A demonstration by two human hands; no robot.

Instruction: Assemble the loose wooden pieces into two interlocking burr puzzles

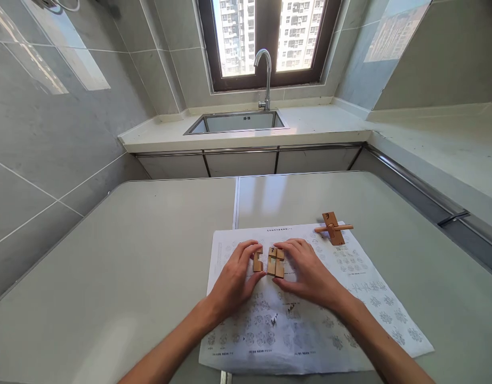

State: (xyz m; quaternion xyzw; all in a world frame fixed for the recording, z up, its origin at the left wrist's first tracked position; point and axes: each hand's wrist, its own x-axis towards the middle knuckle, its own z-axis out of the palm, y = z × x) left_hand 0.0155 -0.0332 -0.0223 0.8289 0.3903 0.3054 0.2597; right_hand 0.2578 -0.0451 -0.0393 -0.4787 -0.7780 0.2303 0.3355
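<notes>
Printed sheet [309, 330] on pale table [110, 256]; sink [238, 122] beneath window [265, 80] beyond.

A kitchen, by the look of it: a sink [225, 123] is set into a pale counter [321, 120], a curved tap [268, 80] stands behind the sink, cabinet fronts [241, 163] run below it, a window [266, 42] sits above it, grey wall tiles [62, 112] flank it

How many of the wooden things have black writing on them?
2: the wooden block in the right hand, and the flat wooden plate crossed by a stick at the upper right edge of the paper. Other marks may be hidden.
</notes>
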